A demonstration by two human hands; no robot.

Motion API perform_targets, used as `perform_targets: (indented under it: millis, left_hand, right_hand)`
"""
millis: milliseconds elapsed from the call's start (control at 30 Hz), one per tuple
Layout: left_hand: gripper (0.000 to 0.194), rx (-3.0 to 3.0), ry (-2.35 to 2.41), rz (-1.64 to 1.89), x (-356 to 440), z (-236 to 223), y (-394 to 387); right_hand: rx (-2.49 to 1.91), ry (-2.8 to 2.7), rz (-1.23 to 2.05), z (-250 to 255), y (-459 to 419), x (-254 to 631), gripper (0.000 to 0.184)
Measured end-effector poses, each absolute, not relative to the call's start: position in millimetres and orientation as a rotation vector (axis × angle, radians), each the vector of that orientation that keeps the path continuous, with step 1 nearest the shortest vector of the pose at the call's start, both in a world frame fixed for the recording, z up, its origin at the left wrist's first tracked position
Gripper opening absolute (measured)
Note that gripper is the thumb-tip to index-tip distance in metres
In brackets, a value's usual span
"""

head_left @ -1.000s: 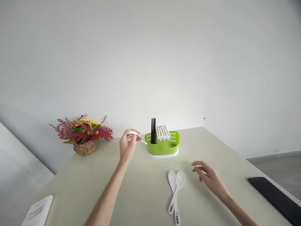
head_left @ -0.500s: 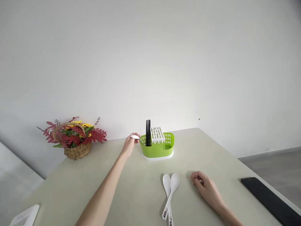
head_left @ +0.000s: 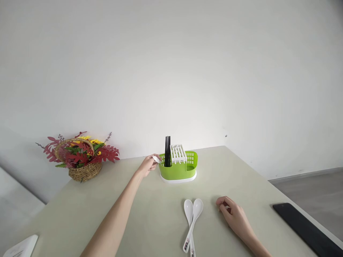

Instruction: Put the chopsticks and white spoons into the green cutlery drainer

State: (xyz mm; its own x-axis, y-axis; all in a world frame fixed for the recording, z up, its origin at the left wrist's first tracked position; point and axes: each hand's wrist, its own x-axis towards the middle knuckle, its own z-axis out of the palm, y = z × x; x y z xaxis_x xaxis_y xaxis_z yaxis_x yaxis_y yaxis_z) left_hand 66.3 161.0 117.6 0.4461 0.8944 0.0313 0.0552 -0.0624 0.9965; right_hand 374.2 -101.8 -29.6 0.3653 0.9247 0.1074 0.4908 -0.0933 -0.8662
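Note:
A white spoon [head_left: 157,160] is in my left hand [head_left: 149,165], whose fingers are closed on it. The hand is at the left end of a green utensil holder [head_left: 177,174], and the spoon's bowl sticks up beside the fingers; the rest is hidden. Black chopsticks [head_left: 167,151] stand upright in the holder's left compartment. Over its middle sits a slotted white rack [head_left: 178,153]. My right hand [head_left: 234,214] rests on the table, fingers curled in with nothing visible in them. To its left lie two white spoons, one [head_left: 197,207] crossed over the other [head_left: 188,208].
A wicker basket [head_left: 85,172] of red leaves and yellow flowers stands at the back left, near the wall. A long black object [head_left: 305,226] lies along the table's right edge. Part of a white object [head_left: 24,246] shows at the front left corner.
The spoon in my left hand has tilted, its bowl now lower and closer to the holder's left rim. My right hand stays in place; the whole view has shifted slightly.

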Motion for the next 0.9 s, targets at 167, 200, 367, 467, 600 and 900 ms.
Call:
perform_targets:
  millis: [167, 200, 367, 467, 600, 900]
  left_hand:
    - [0.026, 1.514, 0.922, 0.831, 60, 122, 164]
    - [0.026, 1.521, 0.932, 0.842, 60, 122, 163]
    - [0.027, 1.534, 1.028, 1.063, 57, 123, 159]
    - [0.023, 1.509, 1.118, 1.34, 55, 128, 154]
    - [0.018, 1.478, 1.189, 1.646, 60, 136, 126]
    - [0.012, 2.294, 0.903, 1.149, 116, 92, 20]
  right_hand:
    - [-1.728, -1.261, 0.615, -33, -101, 376, 0.025]
    - [-1.733, -1.257, 0.621, -34, -101, 376, 0.025]
    - [-1.728, -1.274, 0.619, -34, -102, 377, 0.025]
    - [-1.727, -1.284, 0.604, -32, -103, 376, 0.024]
    - [-1.721, -1.281, 0.595, -33, -103, 377, 0.025]
    - [-1.733, -1.269, 0.598, -39, -103, 379, 0.025]
